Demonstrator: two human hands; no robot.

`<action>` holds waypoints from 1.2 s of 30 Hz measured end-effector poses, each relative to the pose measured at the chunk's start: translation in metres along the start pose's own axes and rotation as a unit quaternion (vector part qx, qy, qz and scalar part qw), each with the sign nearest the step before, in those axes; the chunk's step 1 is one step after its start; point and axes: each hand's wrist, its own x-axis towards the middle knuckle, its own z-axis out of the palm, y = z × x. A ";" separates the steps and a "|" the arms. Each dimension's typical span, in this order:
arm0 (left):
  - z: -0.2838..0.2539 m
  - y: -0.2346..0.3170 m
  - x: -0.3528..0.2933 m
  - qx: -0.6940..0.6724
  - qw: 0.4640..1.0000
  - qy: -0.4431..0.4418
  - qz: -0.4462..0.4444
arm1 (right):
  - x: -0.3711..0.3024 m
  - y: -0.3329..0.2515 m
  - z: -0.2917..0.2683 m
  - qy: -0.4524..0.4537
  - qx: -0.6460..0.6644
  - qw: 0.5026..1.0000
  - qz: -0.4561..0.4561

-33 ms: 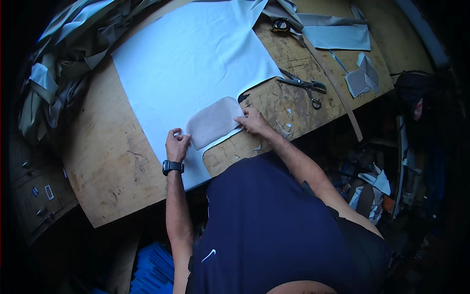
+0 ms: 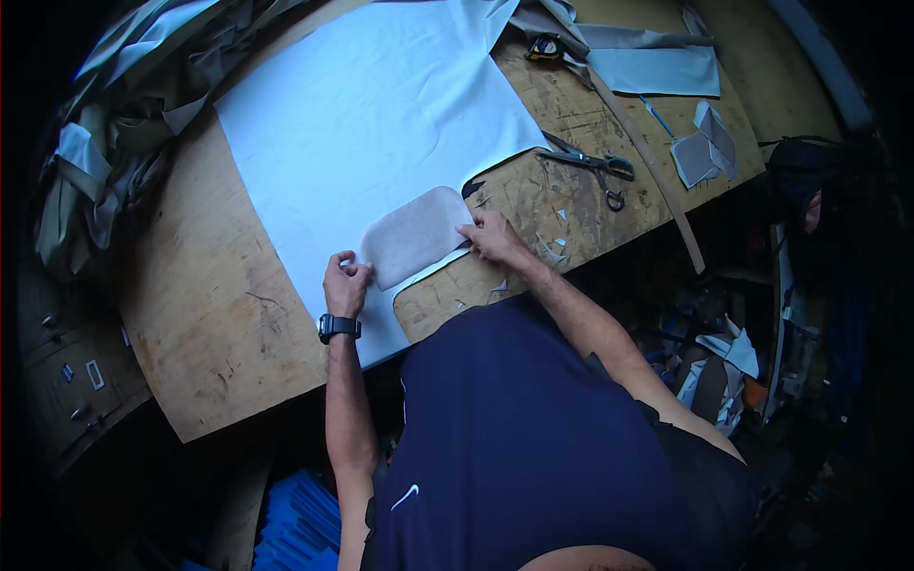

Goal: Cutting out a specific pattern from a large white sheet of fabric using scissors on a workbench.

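Observation:
A grey, round-cornered piece of material (image 2: 416, 233) lies on a large white sheet of material (image 2: 352, 124), near the sheet's cut-out front edge. My left hand (image 2: 347, 285), with a black watch on its wrist, is at the piece's left end, its fingers curled and thumb touching the edge. At the right end my right hand (image 2: 493, 236) pinches the piece's edge between thumb and fingers. Undersides of both grips are hidden. Black-handled scissors (image 2: 595, 164) rest on the wooden table to the right of the sheet.
The wooden table (image 2: 228, 352) has small white scraps near its front edge. A tape measure (image 2: 545, 48), a long brown strip (image 2: 657, 171), a blue pen (image 2: 655, 116) and grey offcuts (image 2: 698, 157) lie at the right. Crumpled material (image 2: 105, 181) is heaped at the far left.

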 end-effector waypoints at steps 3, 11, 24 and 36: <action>0.008 0.006 -0.016 0.014 0.999 0.038 0.021 | -0.006 0.008 0.000 0.023 0.078 0.994 0.068; 0.004 -0.010 -0.023 0.045 0.997 0.058 0.018 | -0.011 -0.007 -0.013 -0.013 -0.166 0.986 0.030; 0.010 -0.014 -0.022 -0.004 0.998 0.053 0.023 | 0.006 -0.003 -0.053 0.064 -0.354 0.903 -0.235; 0.003 -0.019 -0.018 -0.011 0.999 0.049 0.017 | -0.106 0.050 -0.121 -0.023 -0.440 0.893 -0.088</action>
